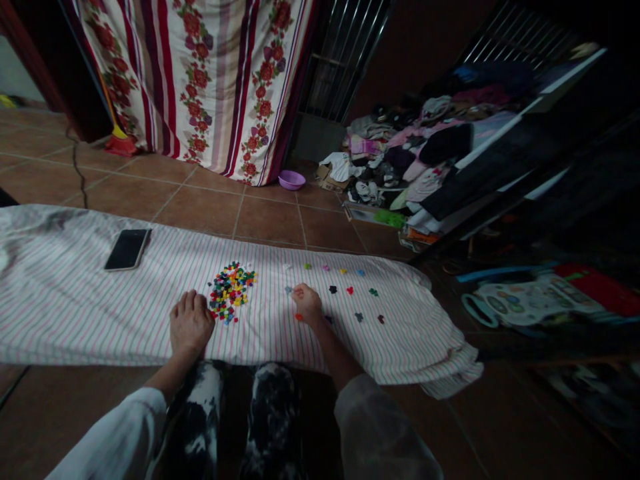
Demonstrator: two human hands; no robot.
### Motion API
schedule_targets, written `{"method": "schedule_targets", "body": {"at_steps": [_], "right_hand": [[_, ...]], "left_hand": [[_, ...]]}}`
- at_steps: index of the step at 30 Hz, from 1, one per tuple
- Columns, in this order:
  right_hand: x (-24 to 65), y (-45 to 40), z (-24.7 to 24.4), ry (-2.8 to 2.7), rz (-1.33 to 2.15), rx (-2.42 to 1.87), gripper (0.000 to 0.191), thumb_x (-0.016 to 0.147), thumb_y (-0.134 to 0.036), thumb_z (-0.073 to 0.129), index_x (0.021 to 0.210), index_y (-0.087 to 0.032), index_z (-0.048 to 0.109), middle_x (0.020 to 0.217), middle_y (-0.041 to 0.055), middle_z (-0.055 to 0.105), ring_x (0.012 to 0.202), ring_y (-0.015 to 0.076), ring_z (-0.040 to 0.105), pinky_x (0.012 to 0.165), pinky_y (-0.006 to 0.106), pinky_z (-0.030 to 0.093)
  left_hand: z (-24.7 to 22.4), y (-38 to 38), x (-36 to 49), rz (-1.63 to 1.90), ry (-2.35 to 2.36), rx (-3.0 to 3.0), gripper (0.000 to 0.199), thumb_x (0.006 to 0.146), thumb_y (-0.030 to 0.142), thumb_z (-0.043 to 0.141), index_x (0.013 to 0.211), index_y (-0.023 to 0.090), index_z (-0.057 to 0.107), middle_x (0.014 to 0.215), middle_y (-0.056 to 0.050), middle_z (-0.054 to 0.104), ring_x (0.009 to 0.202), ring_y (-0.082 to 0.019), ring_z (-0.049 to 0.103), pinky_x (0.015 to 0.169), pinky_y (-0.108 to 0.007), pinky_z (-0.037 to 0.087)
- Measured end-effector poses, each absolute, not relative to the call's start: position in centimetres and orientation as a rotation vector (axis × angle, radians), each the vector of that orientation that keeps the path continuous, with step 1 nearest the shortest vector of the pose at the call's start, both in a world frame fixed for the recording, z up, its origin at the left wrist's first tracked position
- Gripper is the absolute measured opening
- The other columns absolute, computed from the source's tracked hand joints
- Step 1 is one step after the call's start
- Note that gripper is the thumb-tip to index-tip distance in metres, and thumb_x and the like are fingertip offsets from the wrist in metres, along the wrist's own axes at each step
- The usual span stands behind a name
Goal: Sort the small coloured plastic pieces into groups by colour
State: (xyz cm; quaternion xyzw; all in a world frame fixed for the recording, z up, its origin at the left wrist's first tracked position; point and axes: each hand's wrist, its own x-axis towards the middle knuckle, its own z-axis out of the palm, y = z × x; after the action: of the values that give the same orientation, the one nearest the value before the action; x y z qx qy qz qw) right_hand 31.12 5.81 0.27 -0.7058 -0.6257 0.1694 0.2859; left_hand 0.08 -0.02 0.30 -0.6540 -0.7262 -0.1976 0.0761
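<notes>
A heap of small multicoloured pieces (233, 288) lies on a striped cloth (165, 313). My left hand (191, 321) rests palm down on the cloth at the heap's left edge, fingers lying flat. To the right, my right hand (307, 303) has its fingertips pinched together beside a grey-blue cluster (289, 291); what it pinches, if anything, is too small to make out. Small single-colour groups stand in rows around it: green (307, 266), pink (326, 267), yellow (343, 271), blue (361, 272), black (333, 289), red (350, 290), dark green (373, 292), grey (359, 317) and orange (299, 317).
A phone (128, 250) lies on the cloth at the left. Beyond are a tiled floor (270, 217), a purple basin (291, 179), a flowered curtain (215, 87) and a broom (120, 140). Piled clothes (395, 150) fill the back right.
</notes>
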Motion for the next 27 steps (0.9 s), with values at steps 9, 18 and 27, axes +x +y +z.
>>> {"method": "schedule_targets", "body": {"at_steps": [9, 18, 27], "right_hand": [[30.8, 6.5, -0.6, -1.766, 0.404, -1.838, 0.013, 0.074, -0.012, 0.055, 0.082, -0.019, 0.062, 0.081, 0.0020, 0.069, 0.076, 0.0158, 0.063, 0.080, 0.029, 0.045], [31.1, 6.4, -0.4, -1.850, 0.308, -1.844, 0.022, 0.073, -0.008, 0.055, 0.088, -0.018, 0.066, 0.088, 0.0046, 0.068, 0.080, 0.0163, 0.062, 0.083, 0.029, 0.044], [30.3, 6.5, 1.2, -1.964, 0.378, -1.947, 0.037, 0.078, -0.017, 0.062, 0.115, -0.020, 0.067, 0.101, 0.0068, 0.065, 0.086, 0.0166, 0.061, 0.082, 0.027, 0.044]], "left_hand": [[0.2, 0.0, 0.1, -0.606, -2.178, -1.952, 0.029, 0.090, 0.023, 0.037, 0.106, 0.012, 0.059, 0.129, -0.016, 0.058, 0.126, -0.030, 0.047, 0.101, -0.045, 0.036], [0.2, 0.0, 0.1, -0.592, -2.153, -1.961, 0.030, 0.089, 0.022, 0.039, 0.108, 0.012, 0.059, 0.129, -0.017, 0.058, 0.126, -0.030, 0.047, 0.101, -0.045, 0.036], [0.2, 0.0, 0.1, -0.584, -2.146, -1.950, 0.030, 0.089, 0.023, 0.038, 0.108, 0.012, 0.059, 0.128, -0.016, 0.059, 0.124, -0.030, 0.048, 0.099, -0.043, 0.036]]}}
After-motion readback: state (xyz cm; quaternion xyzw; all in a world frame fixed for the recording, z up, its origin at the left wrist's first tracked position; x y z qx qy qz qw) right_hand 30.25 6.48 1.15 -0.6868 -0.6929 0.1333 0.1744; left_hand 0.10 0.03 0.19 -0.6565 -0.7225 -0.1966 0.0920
